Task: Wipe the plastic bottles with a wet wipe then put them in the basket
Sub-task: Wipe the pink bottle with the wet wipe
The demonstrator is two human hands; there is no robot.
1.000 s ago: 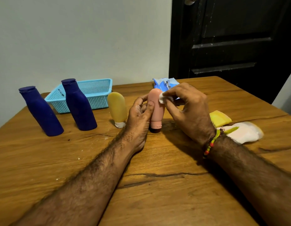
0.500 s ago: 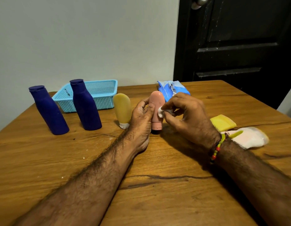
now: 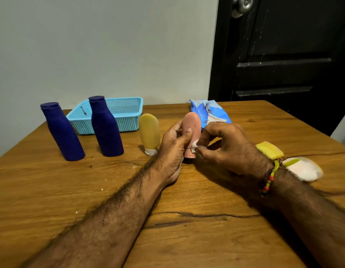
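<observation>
since the earlier frame the wet wipe (image 3: 194, 146) has been slid from the top of the pink bottle (image 3: 191, 132) down to just above its cap. left of the pink bottle, two blue bottles (image 3: 62, 131) (image 3: 106, 126) and a yellow tube (image 3: 149, 132) are stood before the basket (image 3: 127, 113), none yet placed inside. the pink bottle is gripped upright on its cap by the left hand (image 3: 172, 147); just right of it, the wipe is pinched by the right hand (image 3: 225, 147). if the bottle were pushed sideways too hard, it could be tipped into the yellow tube.
</observation>
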